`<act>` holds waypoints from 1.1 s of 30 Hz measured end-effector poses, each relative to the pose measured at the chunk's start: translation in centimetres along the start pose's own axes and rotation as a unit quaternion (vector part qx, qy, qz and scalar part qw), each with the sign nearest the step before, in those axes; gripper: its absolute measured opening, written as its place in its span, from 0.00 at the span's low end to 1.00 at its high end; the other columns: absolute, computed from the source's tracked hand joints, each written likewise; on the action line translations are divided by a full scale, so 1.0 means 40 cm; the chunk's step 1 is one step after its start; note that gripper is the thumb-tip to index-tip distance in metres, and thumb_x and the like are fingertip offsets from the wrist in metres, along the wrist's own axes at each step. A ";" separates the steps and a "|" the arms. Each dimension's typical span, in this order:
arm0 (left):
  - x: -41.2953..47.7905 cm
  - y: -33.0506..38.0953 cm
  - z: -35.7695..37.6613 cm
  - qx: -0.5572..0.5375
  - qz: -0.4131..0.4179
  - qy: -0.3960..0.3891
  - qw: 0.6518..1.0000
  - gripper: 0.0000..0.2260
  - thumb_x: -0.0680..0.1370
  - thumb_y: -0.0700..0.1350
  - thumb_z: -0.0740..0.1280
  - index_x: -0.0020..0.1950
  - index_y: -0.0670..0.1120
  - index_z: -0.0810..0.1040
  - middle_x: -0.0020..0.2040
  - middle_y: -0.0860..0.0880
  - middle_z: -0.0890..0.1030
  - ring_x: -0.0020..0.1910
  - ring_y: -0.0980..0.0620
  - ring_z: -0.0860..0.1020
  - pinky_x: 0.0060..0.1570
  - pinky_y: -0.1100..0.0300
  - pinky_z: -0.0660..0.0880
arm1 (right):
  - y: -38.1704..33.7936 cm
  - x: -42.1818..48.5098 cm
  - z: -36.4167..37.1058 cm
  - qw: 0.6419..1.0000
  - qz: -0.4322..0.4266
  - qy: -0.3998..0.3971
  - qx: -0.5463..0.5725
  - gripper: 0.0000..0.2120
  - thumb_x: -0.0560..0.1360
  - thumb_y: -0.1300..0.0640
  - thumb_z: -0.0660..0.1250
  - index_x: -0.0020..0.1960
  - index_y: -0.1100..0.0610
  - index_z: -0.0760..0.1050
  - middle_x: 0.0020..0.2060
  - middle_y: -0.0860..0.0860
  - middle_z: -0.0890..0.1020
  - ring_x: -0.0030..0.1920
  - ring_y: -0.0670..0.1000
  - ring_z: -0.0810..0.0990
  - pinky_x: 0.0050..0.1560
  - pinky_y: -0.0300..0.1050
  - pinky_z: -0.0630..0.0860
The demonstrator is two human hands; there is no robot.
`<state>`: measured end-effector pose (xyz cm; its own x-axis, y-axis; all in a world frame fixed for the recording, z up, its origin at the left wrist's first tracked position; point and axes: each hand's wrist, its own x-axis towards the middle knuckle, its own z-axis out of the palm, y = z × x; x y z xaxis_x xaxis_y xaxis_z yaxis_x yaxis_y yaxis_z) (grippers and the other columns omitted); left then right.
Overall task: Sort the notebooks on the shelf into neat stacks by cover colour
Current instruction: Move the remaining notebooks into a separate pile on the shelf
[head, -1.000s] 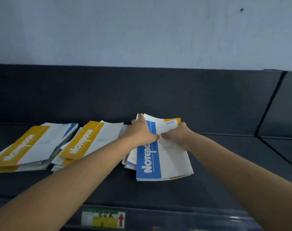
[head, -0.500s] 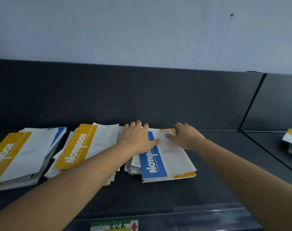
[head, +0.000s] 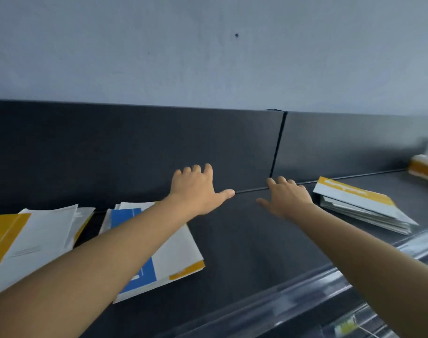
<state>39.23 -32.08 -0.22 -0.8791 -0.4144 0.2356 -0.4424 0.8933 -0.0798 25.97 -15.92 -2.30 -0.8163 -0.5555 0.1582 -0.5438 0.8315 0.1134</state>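
Left hand (head: 198, 189) and right hand (head: 288, 200) reach over the dark shelf (head: 244, 252), fingers spread, holding nothing. Far left lies a yellow-banded stack (head: 37, 240), then a blue-banded stack (head: 178, 252) under the left forearm. Right of the hands sits a second yellow stack (head: 359, 203). Beyond it is an orange blur (head: 425, 169), possibly more notebooks.

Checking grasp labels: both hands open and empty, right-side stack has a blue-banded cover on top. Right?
No. Head view: the right-side stack is topped by a yellow-banded cover, not blue. The left hand and right hand are open and empty.
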 end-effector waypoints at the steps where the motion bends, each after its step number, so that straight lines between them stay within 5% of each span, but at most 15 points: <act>1: 0.017 0.045 0.000 0.002 0.005 -0.004 1.000 0.43 0.74 0.73 0.50 0.79 0.44 0.54 0.74 0.42 0.67 0.70 0.41 0.67 0.66 0.49 0.64 | 0.047 0.011 0.007 1.000 0.011 0.006 0.002 0.29 0.77 0.36 0.56 0.68 0.55 0.63 0.64 0.55 0.70 0.66 0.57 0.69 0.61 0.52 0.67; 13: 0.278 0.625 0.059 -0.053 0.025 -0.072 0.996 0.50 0.67 0.79 0.53 0.78 0.47 0.54 0.72 0.46 0.68 0.69 0.44 0.68 0.59 0.51 0.68 | 0.724 0.184 0.092 0.982 0.093 -0.051 0.159 0.35 0.75 0.33 0.56 0.71 0.58 0.64 0.65 0.58 0.72 0.64 0.60 0.72 0.58 0.51 0.70; 22: 0.389 0.799 0.126 0.021 0.144 -0.056 0.988 0.62 0.56 0.80 0.64 0.79 0.46 0.49 0.72 0.48 0.68 0.69 0.46 0.69 0.63 0.50 0.68 | 0.890 0.271 0.151 0.968 0.102 -0.151 0.175 0.42 0.72 0.30 0.60 0.75 0.58 0.60 0.72 0.55 0.67 0.70 0.58 0.67 0.64 0.49 0.66; 28: 0.441 0.842 0.179 0.044 0.257 0.049 0.964 0.51 0.60 0.78 0.64 0.74 0.48 0.61 0.65 0.52 0.74 0.60 0.49 0.73 0.58 0.54 0.69 | 0.909 0.315 0.208 0.959 0.114 -0.189 0.176 0.52 0.58 0.23 0.66 0.70 0.57 0.67 0.66 0.53 0.73 0.64 0.56 0.72 0.58 0.49 0.71; 33: 0.500 0.832 0.164 0.127 0.332 0.124 0.926 0.42 0.63 0.80 0.55 0.60 0.48 0.74 0.55 0.51 0.77 0.52 0.48 0.75 0.50 0.55 0.68 | 0.930 0.354 0.208 0.956 0.123 -0.199 0.176 0.50 0.58 0.24 0.67 0.69 0.57 0.69 0.63 0.53 0.75 0.61 0.56 0.74 0.58 0.49 0.72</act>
<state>5.76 -11.76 -4.52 -0.9183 0.2935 0.2656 0.1267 0.8537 -0.5052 -7.43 7.21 -4.02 -0.8993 -0.3539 -0.2570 -0.2995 0.9265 -0.2276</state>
